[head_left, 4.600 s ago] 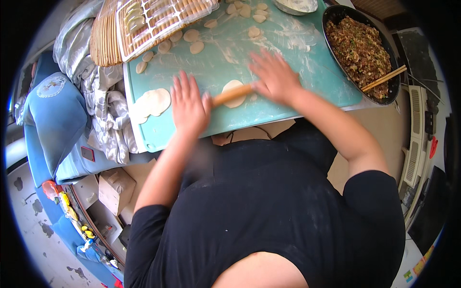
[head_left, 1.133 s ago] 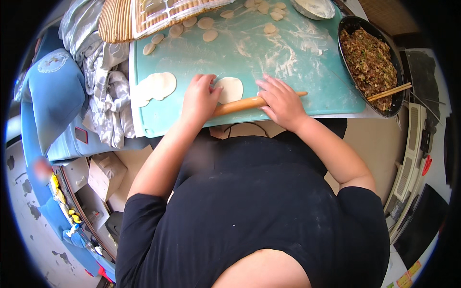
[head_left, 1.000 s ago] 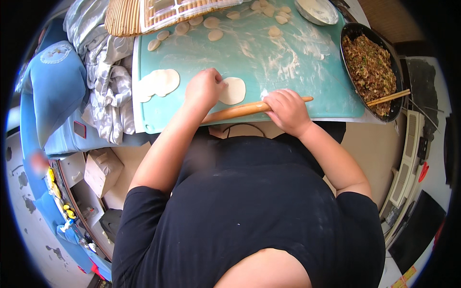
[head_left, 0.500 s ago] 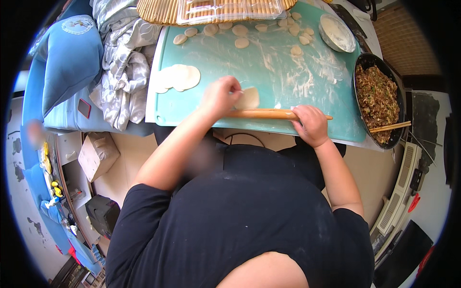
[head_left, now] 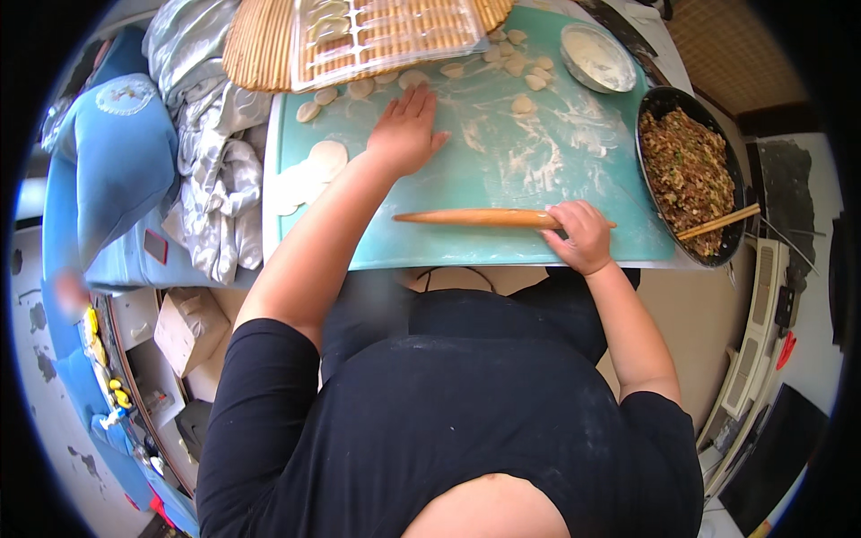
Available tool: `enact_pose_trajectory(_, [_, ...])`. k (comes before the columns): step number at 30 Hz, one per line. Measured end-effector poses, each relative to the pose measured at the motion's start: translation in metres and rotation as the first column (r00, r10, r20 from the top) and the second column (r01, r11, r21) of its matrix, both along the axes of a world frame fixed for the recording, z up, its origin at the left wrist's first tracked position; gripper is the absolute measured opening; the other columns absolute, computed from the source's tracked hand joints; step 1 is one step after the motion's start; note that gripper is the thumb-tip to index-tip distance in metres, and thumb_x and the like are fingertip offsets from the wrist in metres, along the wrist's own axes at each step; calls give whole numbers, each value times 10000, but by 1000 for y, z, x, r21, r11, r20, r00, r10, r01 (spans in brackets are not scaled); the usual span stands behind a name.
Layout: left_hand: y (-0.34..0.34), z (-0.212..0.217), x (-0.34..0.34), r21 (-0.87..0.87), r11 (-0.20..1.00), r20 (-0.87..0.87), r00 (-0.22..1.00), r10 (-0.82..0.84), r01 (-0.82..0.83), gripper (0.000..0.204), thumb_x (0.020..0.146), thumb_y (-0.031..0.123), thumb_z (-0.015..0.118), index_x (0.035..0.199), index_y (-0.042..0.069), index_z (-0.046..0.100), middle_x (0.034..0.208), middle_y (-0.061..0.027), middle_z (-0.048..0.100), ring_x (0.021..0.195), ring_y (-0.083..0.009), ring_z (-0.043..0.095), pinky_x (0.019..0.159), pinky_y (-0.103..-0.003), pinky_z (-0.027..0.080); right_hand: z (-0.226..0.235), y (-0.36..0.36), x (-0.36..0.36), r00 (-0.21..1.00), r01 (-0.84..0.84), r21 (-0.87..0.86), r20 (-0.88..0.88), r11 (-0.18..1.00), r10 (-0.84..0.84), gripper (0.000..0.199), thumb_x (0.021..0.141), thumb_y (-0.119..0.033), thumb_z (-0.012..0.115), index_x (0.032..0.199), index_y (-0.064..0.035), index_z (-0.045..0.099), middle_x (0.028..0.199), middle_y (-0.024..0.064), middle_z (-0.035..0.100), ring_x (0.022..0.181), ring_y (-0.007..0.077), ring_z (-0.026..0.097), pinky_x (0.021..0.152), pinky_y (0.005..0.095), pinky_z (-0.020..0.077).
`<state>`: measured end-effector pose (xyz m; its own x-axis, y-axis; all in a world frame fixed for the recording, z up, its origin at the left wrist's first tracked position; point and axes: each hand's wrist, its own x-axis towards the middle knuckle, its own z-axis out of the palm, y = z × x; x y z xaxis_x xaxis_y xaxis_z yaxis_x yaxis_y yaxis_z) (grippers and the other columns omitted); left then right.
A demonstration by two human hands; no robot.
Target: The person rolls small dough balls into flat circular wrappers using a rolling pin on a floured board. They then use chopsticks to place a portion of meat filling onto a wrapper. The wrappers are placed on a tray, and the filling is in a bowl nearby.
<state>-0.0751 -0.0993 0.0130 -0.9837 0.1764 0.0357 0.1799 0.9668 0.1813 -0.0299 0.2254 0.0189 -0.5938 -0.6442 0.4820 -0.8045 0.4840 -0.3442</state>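
My left hand [head_left: 405,133] reaches flat over the green board [head_left: 502,170], fingers stretched out. Its fingertips are at a small pressed round of dough [head_left: 413,79]; whether they press on it or hide another piece, I cannot tell. My right hand [head_left: 581,235] grips the right end of a tapered wooden rolling pin [head_left: 475,218], which lies along the near side of the board. Left of my left forearm are overlapping thin dough wrappers [head_left: 309,175], partly hidden by the arm. Several more small dough rounds [head_left: 516,65] lie near the far edge.
At the back, a clear plastic divided tray [head_left: 386,40] holding a few dumplings rests on a round slatted mat [head_left: 256,49]. A metal bowl of flour [head_left: 598,58] stands far right. Nearer is a black pan of minced filling [head_left: 691,170] with chopsticks [head_left: 717,221] across it.
My left hand has moved away from the pin to the small dough rounds, its fingers opening out. The wrapper beside the pin is gone from there. My right hand stays on the pin.
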Motion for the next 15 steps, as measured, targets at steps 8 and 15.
enact_pose_trajectory(8, [105, 4, 78, 111, 969, 182, 954, -239, 222, 779, 911, 446, 438, 1395, -103, 172, 1472, -285, 150, 1381, -386, 162, 1123, -426, 165, -4, 4, 2, 997, -67, 70, -36, 995, 69, 421, 622, -168, 752, 1003, -103, 586, 834, 41, 579, 728, 235, 567, 600, 345, 452])
enact_pose_trajectory(15, [40, 21, 92, 107, 994, -3, 999, -38, 38, 587, 941, 296, 412, 1404, -28, 252, 1485, -203, 208, 1378, -358, 193, 1117, -433, 182, 9, -17, -5, 971, 25, 170, 231, 985, -65, 335, 711, -266, 712, 980, -99, 603, 948, 67, 581, 878, 251, 554, 729, 372, 465])
